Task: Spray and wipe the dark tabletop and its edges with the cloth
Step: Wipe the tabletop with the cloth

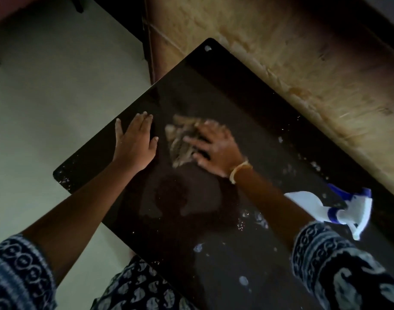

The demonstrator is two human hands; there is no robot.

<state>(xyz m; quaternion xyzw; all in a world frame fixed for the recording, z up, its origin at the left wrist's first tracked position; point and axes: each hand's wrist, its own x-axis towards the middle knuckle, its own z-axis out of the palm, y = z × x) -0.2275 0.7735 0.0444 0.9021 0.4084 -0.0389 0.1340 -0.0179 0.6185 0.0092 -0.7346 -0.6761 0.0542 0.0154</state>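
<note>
Lying under the right hand (214,148), the cloth (180,139) touches the tabletop (214,90).

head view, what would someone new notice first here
First, the right hand pressing a blurred tan cloth onto the middle of the dark glossy tabletop. Just to its left, the left hand lies flat near the table's edge. A white and blue spray bottle lies on the tabletop at the right, with droplets scattered around it.
</note>
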